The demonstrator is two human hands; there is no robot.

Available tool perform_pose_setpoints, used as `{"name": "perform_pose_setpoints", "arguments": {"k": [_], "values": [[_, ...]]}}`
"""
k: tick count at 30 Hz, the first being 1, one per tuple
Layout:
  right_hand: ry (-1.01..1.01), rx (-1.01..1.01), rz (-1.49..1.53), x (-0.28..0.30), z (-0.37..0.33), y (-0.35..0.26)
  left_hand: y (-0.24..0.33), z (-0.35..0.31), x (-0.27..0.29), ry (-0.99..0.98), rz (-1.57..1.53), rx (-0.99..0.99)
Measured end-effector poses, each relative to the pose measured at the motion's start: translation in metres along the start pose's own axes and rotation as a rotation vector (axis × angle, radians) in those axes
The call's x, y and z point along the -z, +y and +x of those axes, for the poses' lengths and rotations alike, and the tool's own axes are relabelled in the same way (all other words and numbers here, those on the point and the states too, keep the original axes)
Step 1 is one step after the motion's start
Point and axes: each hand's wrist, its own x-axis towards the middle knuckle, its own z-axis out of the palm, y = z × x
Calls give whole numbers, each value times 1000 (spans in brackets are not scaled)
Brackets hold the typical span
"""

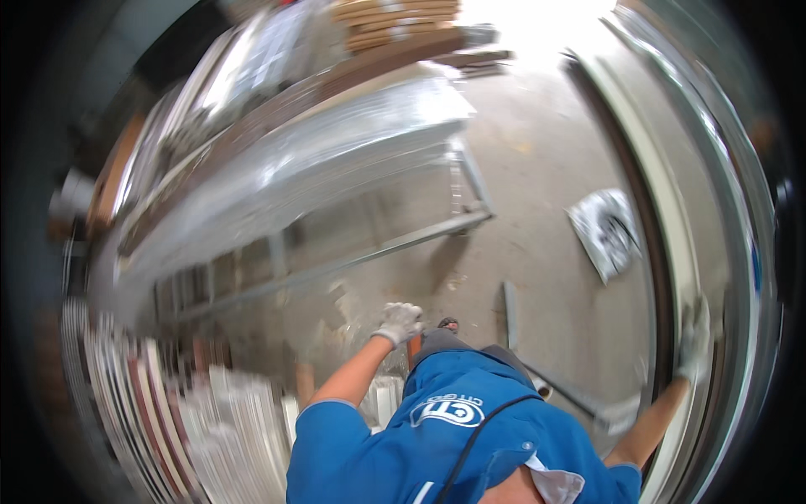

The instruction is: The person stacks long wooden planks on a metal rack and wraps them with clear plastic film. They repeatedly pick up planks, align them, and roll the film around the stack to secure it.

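Observation:
My left hand (399, 323), in a pale work glove, is held out in front of my left hip with its fingers curled in. An orange strip (414, 349) shows just below it; whether the hand touches the strip I cannot tell. Far to the right, my gloved right hand (694, 343) lies against a long cream-coloured profile (663, 181). Motion smears its fingers, so their grip does not show. A dark brown profile (625, 151) runs along the cream one.
Left stands a metal rack (378, 250) loaded with long plastic-wrapped bundles (294, 168). Many thin profiles (155, 412) are stacked at the lower left. On the concrete floor (537, 160) lie a silvery plastic sheet (606, 231) and a short grey bar (510, 312). Shiny wrapped lengths (739, 168) line the right.

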Motion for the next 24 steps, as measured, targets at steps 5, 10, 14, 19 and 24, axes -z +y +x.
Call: {"name": "perform_pose_setpoints", "arguments": {"k": [5,10,14,19,24], "values": [[-56,105,162,-30,107,-63,-3,-1,-19,-170,-281,325],[-11,287,168,-45,181,-152,0,-11,-81,-83,-641,541],[91,562,416,-63,214,-241,-9,-20,-132,-85,-1120,839],[279,498,227,-66,241,-304,5,1,-139,80,-1412,1130],[454,575,279,-83,272,-374,11,53,-101,43,-1456,1028]]}}
